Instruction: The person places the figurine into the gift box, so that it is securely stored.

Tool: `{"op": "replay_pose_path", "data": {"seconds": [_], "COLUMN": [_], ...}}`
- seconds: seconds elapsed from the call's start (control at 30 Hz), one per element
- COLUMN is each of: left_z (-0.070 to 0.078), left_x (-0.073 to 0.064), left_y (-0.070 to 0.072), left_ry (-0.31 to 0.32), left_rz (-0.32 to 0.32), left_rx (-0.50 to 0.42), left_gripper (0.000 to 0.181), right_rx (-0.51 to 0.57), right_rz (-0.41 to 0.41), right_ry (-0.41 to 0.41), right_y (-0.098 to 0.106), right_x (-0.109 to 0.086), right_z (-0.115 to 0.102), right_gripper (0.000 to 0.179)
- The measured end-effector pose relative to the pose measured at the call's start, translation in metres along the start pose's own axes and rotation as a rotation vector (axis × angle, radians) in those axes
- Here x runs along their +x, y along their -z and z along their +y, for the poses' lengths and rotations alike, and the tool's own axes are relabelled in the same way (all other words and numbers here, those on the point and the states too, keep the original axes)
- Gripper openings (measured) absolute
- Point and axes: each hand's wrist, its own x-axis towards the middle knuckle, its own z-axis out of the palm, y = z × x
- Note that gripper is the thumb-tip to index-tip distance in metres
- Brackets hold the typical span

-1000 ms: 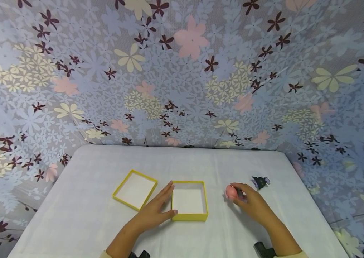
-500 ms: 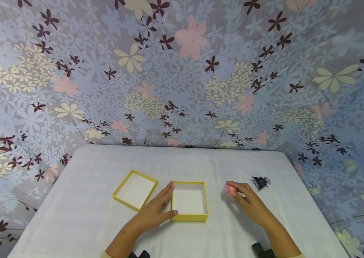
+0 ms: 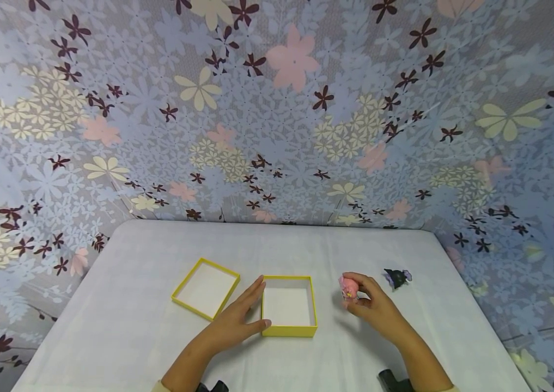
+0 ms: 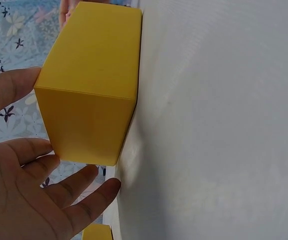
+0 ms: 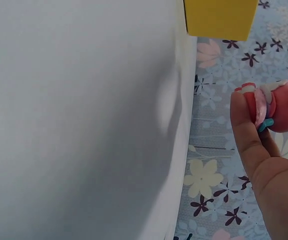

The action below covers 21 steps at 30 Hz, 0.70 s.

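My left hand (image 3: 232, 325) rests at the left side of a square yellow box (image 3: 290, 331) with a white inside, standing upright on the table. In the left wrist view its fingers (image 4: 83, 210) are spread, with the thumb and some fingertips right at the box's edges. To the right of the box, my right hand (image 3: 377, 313) holds a small pink figurine (image 3: 349, 289) above the tabletop. The right wrist view shows the figurine (image 5: 283, 107) lying sideways between thumb and fingers, with a round pink head and a small teal detail.
A shallow yellow-edged lid (image 3: 205, 288) lies inside-up to the left of the box. Behind the right hand lies a small black and purple figure (image 3: 396, 277). White cloth covers the table (image 3: 277, 245), and flower-patterned fabric (image 3: 277, 136) rises behind and beside it.
The right hand has shifted slightly left and turned the figurine, so that its pale, detailed side now shows. My left hand, the box and the lid have stayed in place.
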Motion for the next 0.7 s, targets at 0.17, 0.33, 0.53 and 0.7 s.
{"op": "replay_pose_path", "data": {"seconds": [0.17,0.33,0.53,0.7], "left_z": [-0.0006,-0.0012,-0.0009,0.0003], "left_x": [0.0006,0.0003,-0.0002,-0.0005], "left_y": [0.0001,-0.0001,0.0000,0.0004], "left_ry": [-0.005,-0.006,-0.006,-0.005], "left_rz": [-0.002,-0.002,-0.002,-0.005], "left_rx": [-0.005,-0.003,0.003,0.000], "left_gripper": [0.088,0.088,0.088,0.088], "right_rx": [0.002,0.040,0.025,0.030], "right_rz": [0.007,0.002,0.004,0.002], "right_ry": [0.029,0.040,0.038,0.059], "right_y": [-0.0030,-0.0046,-0.0067,-0.0079], "right_x": [0.0010,0.0015,0.0027,0.0035], "right_z": [-0.0003,-0.0016,-0.0030,-0.0035], "right_gripper": [0.066,0.067,0.065,0.064]}}
